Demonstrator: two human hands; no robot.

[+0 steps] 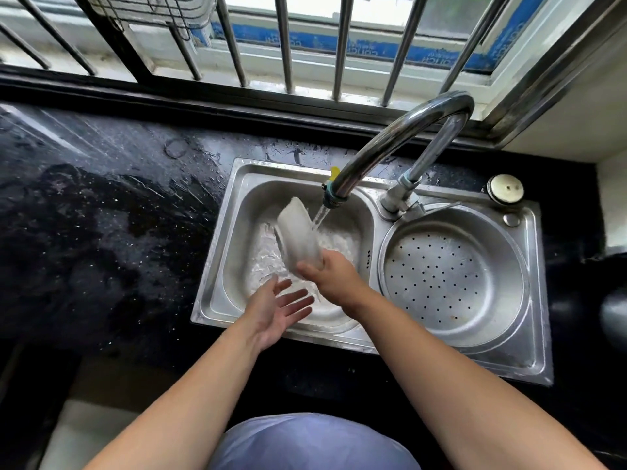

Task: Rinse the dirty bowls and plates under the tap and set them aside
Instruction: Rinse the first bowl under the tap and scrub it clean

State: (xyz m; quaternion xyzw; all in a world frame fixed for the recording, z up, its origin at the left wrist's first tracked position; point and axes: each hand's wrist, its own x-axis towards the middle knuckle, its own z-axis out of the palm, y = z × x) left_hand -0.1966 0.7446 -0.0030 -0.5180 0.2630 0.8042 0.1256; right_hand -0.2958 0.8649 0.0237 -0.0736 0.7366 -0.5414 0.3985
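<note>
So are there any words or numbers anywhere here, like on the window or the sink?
Blue protective tape on the white window frame: pale printed lettering repeats along it, but it appears upside down and too blurred to read for sure.
Shiny steel double sink, curved chrome tap, white dish held in the right hand: no writing visible.
Nothing else readable.

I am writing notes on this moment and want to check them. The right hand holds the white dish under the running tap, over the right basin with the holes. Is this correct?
Not quite. The head view shows the right hand holding the white dish under the running tap, but over the left basin. The right basin, with the holes, has nothing in it.
</note>
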